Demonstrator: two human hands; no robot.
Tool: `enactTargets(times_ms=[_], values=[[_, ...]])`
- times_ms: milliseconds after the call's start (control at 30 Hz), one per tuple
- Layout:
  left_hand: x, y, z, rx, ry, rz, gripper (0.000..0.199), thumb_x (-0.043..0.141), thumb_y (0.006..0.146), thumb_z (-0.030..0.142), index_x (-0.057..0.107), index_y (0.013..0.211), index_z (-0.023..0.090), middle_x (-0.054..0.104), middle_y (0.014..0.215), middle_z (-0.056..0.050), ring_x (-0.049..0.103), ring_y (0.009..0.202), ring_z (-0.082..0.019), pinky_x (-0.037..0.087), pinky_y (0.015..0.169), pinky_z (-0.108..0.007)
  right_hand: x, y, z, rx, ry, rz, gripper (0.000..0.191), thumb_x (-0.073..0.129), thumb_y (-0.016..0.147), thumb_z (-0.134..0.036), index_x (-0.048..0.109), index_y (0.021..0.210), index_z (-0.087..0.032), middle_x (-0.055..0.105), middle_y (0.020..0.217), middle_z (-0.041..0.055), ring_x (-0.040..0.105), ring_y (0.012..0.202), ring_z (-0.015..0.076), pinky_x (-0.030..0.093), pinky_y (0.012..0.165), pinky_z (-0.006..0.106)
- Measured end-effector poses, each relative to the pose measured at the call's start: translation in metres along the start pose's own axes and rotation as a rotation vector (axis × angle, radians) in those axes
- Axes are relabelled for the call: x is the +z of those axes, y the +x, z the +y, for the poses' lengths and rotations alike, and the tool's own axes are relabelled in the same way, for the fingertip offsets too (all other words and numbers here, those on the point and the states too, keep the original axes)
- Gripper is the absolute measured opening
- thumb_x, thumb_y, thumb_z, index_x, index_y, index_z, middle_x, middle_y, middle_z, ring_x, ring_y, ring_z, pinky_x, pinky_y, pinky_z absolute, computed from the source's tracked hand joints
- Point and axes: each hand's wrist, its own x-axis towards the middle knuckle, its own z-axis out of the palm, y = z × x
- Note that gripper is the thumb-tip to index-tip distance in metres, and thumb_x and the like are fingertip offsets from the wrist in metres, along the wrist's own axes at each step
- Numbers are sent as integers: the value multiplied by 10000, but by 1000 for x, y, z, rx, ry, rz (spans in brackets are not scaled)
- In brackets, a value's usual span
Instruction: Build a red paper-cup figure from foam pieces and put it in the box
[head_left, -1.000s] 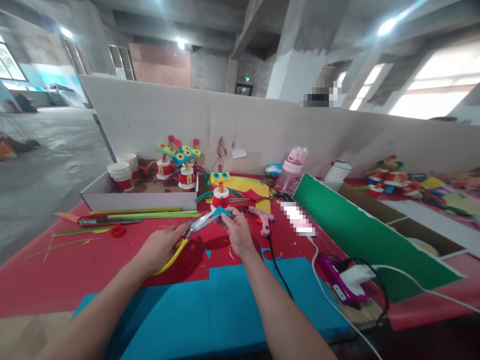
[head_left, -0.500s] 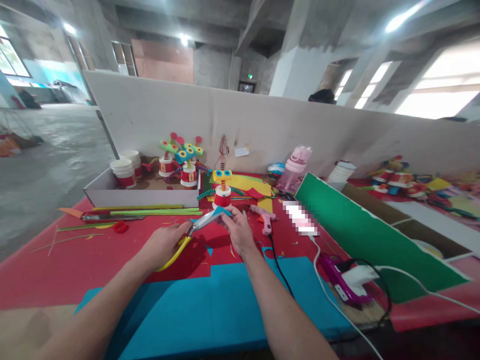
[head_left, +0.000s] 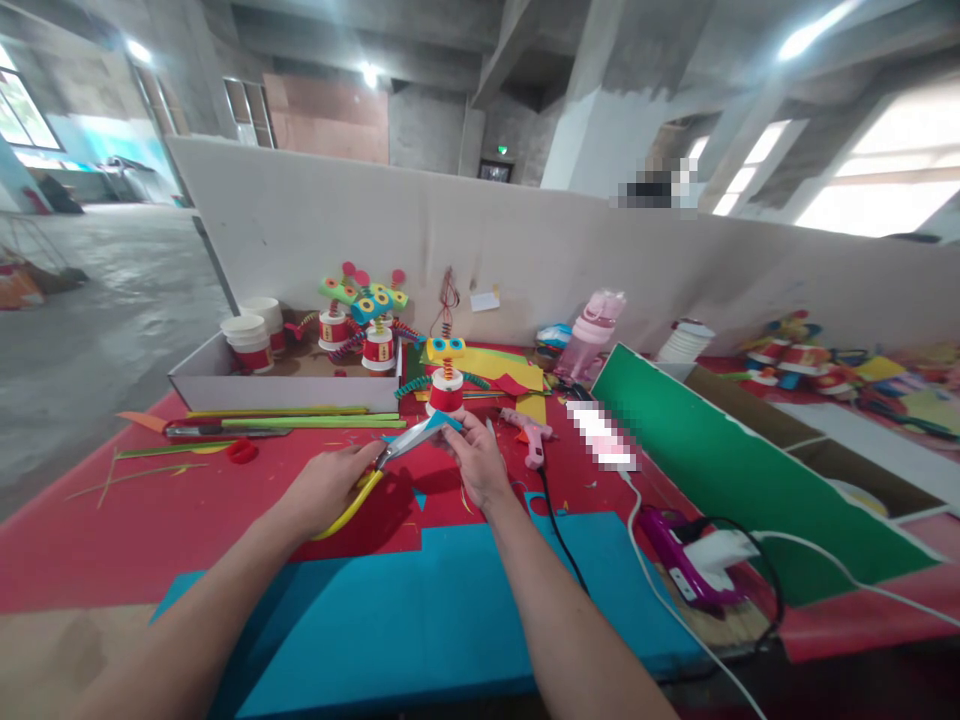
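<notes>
My left hand (head_left: 337, 488) is closed around the yellow handles of a pair of scissors (head_left: 405, 443), whose blades point right and slightly upward. At the blade tips, my right hand (head_left: 480, 462) pinches a small piece of blue paper (head_left: 444, 422), which the blades meet. Just beyond my fingers stands a paper-cup figure (head_left: 447, 392) with a yellow head, blue eyes and coiled green arms. A large blue sheet (head_left: 360, 620) lies under my forearms, and a small blue scrap (head_left: 419, 499) rests on the red table cover (head_left: 300, 530).
A pink glue gun (head_left: 529, 435) with a black cord lies right of my hands. Farther right are a purple power strip (head_left: 686, 570) and a green-sided box (head_left: 720, 460). A shallow box (head_left: 285, 395) at back left holds cups and finished figures. A pink bottle (head_left: 592, 335) stands behind.
Both hands, the scissors and the blue paper look nearly the same as before. The view has shifted very slightly, and a blurred patch now appears above the partition at right.
</notes>
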Motion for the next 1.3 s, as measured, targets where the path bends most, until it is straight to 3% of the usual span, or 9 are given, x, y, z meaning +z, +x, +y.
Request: enactTargets(times_ms=[600, 967, 1300], values=[[1, 0, -1, 4, -53, 2, 269, 344, 940, 290, 495, 1152, 221, 670, 877, -90, 645, 763, -254, 365, 599, -269, 3, -2, -2, 20, 9, -3, 204, 728, 712, -305, 637, 864, -204, 669, 778, -20, 632, 714, 125, 519, 800, 300], [1, 0, 0, -6, -21, -12, 281, 328, 936, 291, 498, 1148, 219, 686, 894, -105, 657, 784, -272, 383, 613, -286, 1, 0, -2, 34, -22, 8, 239, 739, 698, -327, 626, 870, -205, 640, 731, -37, 580, 588, 84, 500, 666, 235], [-1, 1, 1, -23, -41, -24, 242, 347, 927, 268, 486, 1122, 230, 694, 871, -83, 658, 756, -242, 353, 586, -265, 0, 0, -1, 32, -15, -2, 225, 741, 713, -343, 628, 860, -215, 611, 663, -42, 551, 583, 96, 533, 741, 286]])
